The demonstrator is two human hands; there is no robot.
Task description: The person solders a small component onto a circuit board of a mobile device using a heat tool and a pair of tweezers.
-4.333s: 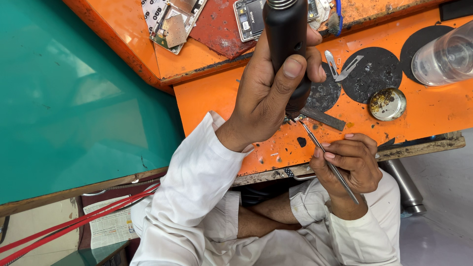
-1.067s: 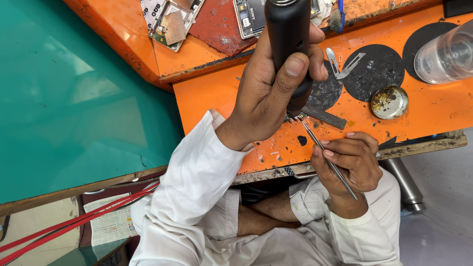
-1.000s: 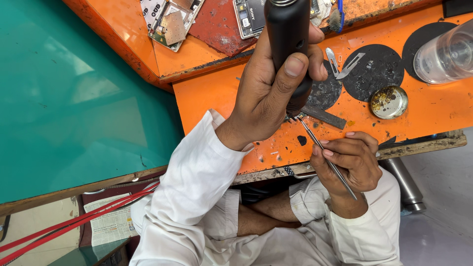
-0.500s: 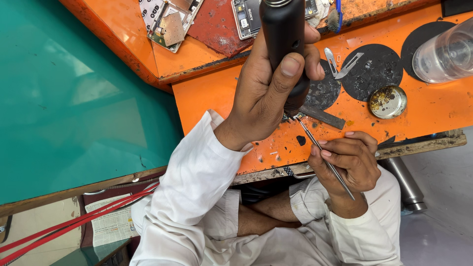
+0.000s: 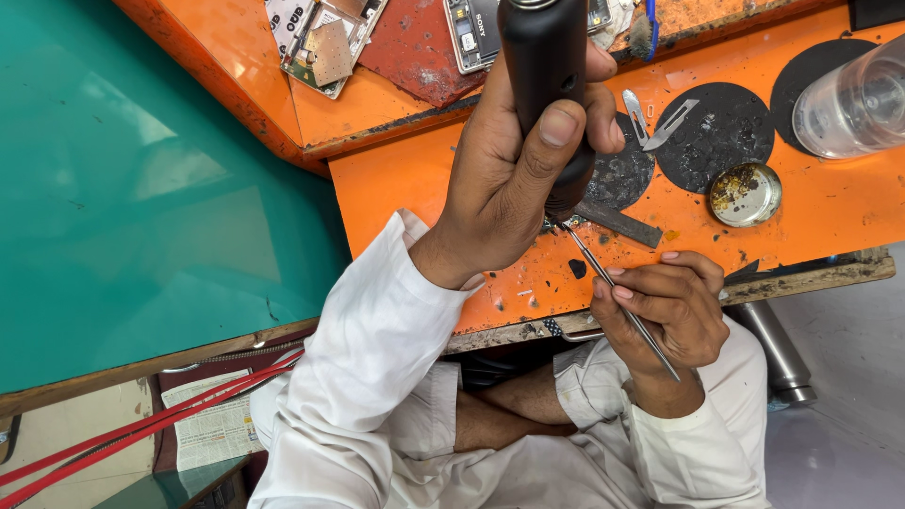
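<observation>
My left hand [image 5: 509,179] is wrapped around a thick black cylindrical tool [image 5: 545,57], held upright with its lower end over the orange bench [image 5: 405,188]. My right hand [image 5: 665,306] pinches thin metal tweezers [image 5: 608,278] just off the bench's near edge. The tweezers slant up and left, and their tip meets a tiny part [image 5: 551,224] right under the black tool. The tool's working end is hidden behind my left palm and fingers.
Black round pads [image 5: 716,132], loose scalpel blades [image 5: 655,118], a small dirty metal lid [image 5: 745,193] and a clear plastic cup [image 5: 853,99] lie to the right. Opened phone boards [image 5: 325,42] sit on the raised shelf. A teal surface [image 5: 141,188] spreads left; a steel bottle [image 5: 773,353] stands below.
Almost nothing differs. Both hands keep their grips and places; only the view drifts a little.
</observation>
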